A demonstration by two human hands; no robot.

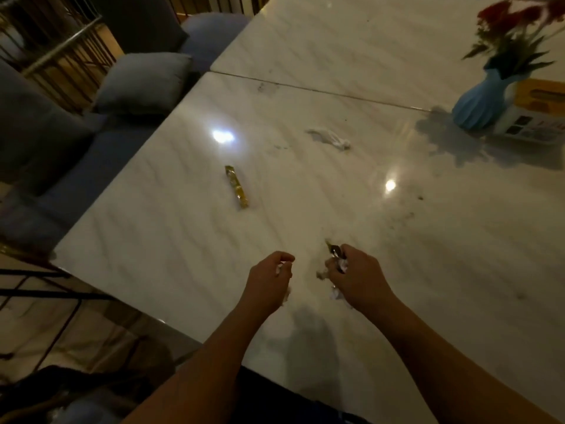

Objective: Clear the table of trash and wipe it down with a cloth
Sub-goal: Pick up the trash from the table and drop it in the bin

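crumpled scraps are gripped in the left hand and right hand. the gold wrapper lies ahead-left, long axis running away, nearer the left hand.

a: what sits nearest the front edge of the bench?
b: the left hand and the right hand, side by side and apart. the left holds a paper scrap, the right holds a bunch of scraps.
a: and further back?
b: a long wrapper lies on the bench beyond the left hand. a tissue lies behind it, more to the right.
a: the far right?
b: a vase stands there with flowers in it, and a box just beside it on its right.
a: off the bench?
b: a cushion, past the left edge.
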